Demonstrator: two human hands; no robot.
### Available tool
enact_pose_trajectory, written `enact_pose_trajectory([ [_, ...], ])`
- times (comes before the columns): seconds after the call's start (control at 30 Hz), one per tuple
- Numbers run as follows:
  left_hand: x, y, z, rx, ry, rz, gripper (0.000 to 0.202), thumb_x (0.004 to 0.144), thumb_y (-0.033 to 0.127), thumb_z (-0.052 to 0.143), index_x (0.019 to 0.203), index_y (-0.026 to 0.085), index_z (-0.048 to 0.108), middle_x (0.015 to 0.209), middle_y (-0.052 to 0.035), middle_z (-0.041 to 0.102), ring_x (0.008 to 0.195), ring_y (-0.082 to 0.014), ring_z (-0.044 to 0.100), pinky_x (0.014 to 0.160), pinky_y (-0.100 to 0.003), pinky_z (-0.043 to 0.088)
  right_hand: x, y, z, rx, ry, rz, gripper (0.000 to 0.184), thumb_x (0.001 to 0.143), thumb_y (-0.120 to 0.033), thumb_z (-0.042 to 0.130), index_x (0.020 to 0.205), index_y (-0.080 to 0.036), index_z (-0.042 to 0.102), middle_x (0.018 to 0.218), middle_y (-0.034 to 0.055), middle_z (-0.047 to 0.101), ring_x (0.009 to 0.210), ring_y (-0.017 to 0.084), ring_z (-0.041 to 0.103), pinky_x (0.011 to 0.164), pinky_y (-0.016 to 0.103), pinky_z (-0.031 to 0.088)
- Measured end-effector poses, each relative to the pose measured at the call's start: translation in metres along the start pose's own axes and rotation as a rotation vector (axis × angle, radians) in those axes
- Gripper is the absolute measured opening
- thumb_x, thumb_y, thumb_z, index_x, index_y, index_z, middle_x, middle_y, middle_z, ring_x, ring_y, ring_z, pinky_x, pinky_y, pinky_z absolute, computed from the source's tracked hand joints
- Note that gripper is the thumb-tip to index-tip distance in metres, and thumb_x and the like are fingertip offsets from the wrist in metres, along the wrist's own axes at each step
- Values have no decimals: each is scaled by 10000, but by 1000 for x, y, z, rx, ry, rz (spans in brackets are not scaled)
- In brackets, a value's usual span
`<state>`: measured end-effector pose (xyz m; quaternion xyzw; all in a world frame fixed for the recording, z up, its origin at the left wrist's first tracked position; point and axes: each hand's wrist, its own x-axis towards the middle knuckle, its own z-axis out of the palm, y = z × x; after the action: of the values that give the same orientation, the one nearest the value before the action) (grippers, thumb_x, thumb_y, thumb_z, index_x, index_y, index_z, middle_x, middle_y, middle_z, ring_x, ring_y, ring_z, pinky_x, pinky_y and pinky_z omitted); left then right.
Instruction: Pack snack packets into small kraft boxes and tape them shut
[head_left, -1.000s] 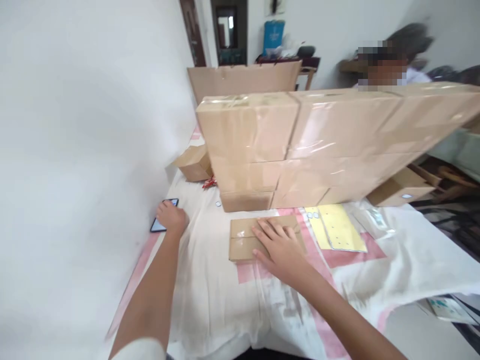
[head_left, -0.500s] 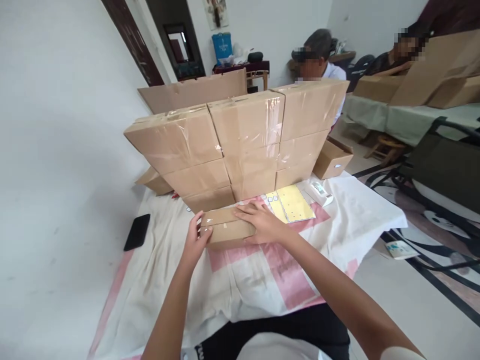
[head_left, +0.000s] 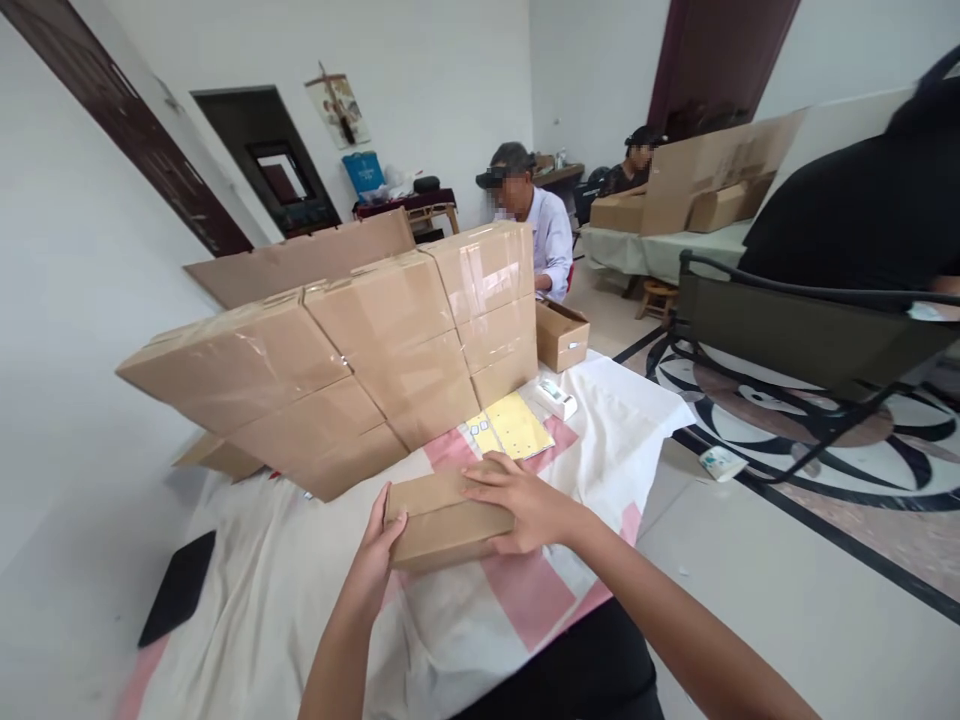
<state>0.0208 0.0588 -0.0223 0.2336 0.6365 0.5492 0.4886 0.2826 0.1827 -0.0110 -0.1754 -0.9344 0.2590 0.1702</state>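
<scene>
A small brown cardboard box [head_left: 442, 535] is between my hands, low over the cloth-covered table [head_left: 300, 590]. My left hand [head_left: 373, 555] grips its left end, thumb on top and fingers round the far side. Spread over the box's right end, my right hand [head_left: 517, 505] lies with fingers across the top and the thumb along the near side. Whether the box rests on the cloth or is slightly raised, I cannot tell. Just beyond it lies a yellow sheet [head_left: 521, 425] with small blue-outlined marks.
A wall of taped cardboard boxes [head_left: 382, 350] stands behind. A black phone-like slab [head_left: 178, 588] lies left, a small white box [head_left: 556, 398] right. An open carton [head_left: 561, 335] stands at the far corner, near a person in a pale shirt [head_left: 551, 240]. A folding chair [head_left: 810, 330] is right.
My view has turned to the right. The small box has come nearer to me, away from the box wall, with both hands still on it. Another person in black now shows at right.
</scene>
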Motion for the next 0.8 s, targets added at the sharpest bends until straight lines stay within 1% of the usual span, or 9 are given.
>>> enact_pose_trajectory([
  [0.1,-4,1,8,-30,-30,-32,904,865,456,751,1629,410,270,1629,-88,454,1320,-310,622,1058,-426,540,-24,17,9,86,116,-26,819,710,-484,814,1458,-213,620,1658,125,392,1579,401,180,1253,598,238],
  [0.17,-5,0,10,-31,-31,-48,908,862,466,754,1626,439,264,1635,-71,450,1304,-304,635,1044,-418,547,-35,26,19,149,192,-13,795,738,-515,810,1449,-213,622,1684,148,328,1597,414,131,1257,622,215],
  [0.27,-6,-1,9,-29,-21,-63,927,834,507,773,1617,468,277,1653,-36,432,1340,-313,612,1035,-409,553,-42,37,33,258,281,-2,771,752,-554,813,1421,-218,628,1697,172,272,1588,412,182,1252,616,239],
  [0.37,-9,-1,10,-24,-5,-70,990,791,533,797,1625,460,268,1650,-26,438,1347,-326,607,1019,-409,562,-38,43,42,299,356,-54,764,699,-573,846,1354,-228,656,1629,186,368,1531,397,310,1224,592,310],
  [0.43,-11,-2,12,-24,10,-73,1004,768,541,807,1616,485,273,1642,-3,452,1349,-327,606,1023,-417,560,-36,47,48,272,414,-99,754,677,-601,847,1313,-237,671,1570,184,435,1488,404,359,1191,602,351],
  [0.57,-6,-13,13,-57,25,-66,1027,685,599,852,1578,506,354,1631,43,466,1414,-329,549,1091,-409,522,-43,57,57,196,511,-196,784,680,-668,803,1325,-247,655,1498,188,498,1414,432,426,1140,652,383],
  [0.67,6,-25,15,-49,12,-95,1170,588,646,894,1602,438,348,1610,-5,499,1460,-347,497,1146,-409,485,-60,61,58,153,537,-192,775,708,-688,770,1350,-273,644,1496,181,506,1416,451,435,1144,688,360],
  [0.73,13,-32,20,3,-4,-63,1174,599,662,880,1611,390,350,1627,-36,475,1492,-355,453,1208,-427,428,-72,60,55,136,524,-143,755,715,-684,772,1359,-308,648,1511,165,501,1431,460,426,1144,695,360],
  [0.8,16,-35,25,81,13,43,1022,678,693,816,1570,388,422,1648,-26,441,1518,-350,415,1268,-445,342,-82,59,50,130,500,-91,756,719,-679,787,1376,-332,644,1531,152,489,1454,463,403,1143,686,374],
])
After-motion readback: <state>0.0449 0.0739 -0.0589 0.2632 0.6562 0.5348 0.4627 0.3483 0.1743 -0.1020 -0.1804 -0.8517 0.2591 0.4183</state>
